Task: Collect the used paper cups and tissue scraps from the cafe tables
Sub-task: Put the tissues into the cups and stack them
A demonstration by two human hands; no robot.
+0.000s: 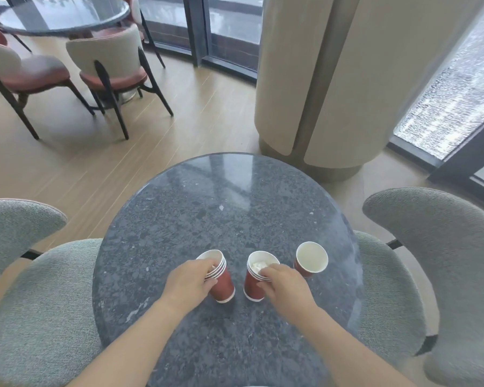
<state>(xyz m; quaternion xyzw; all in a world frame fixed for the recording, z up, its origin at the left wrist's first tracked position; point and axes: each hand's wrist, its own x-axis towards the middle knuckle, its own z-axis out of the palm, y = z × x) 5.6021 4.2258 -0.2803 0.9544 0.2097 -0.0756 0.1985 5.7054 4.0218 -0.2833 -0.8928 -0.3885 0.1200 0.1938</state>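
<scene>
Head view: nearest, both forearms reach in over the round dark stone table (221, 196). The left hand (189, 280) grips a stack of red paper cups (224, 287) at its left side, with the fingers curled over the striped rims and the thumb pressed against the wall below them. This stack leans, its mouth tipped to the left. Just to its right, and apart from it, a second stack of red cups (252, 289) stands on the table. The right hand (284, 286) clamps this stack from the near right, with the fingertips hooked on the rims and the thumb against the red wall. A crumpled white tissue (259, 266) lies inside the top cup, just beyond those fingertips. A little farther right stands a single red cup (310, 259), upright, touched by neither hand. Grey-green chairs flank the table on the left (39, 303) and the right (430, 247). Beyond the table's far edge rises a cream pillar (333, 79). At the far left, red-seated chairs (109, 60) stand by another round table (62, 15).
</scene>
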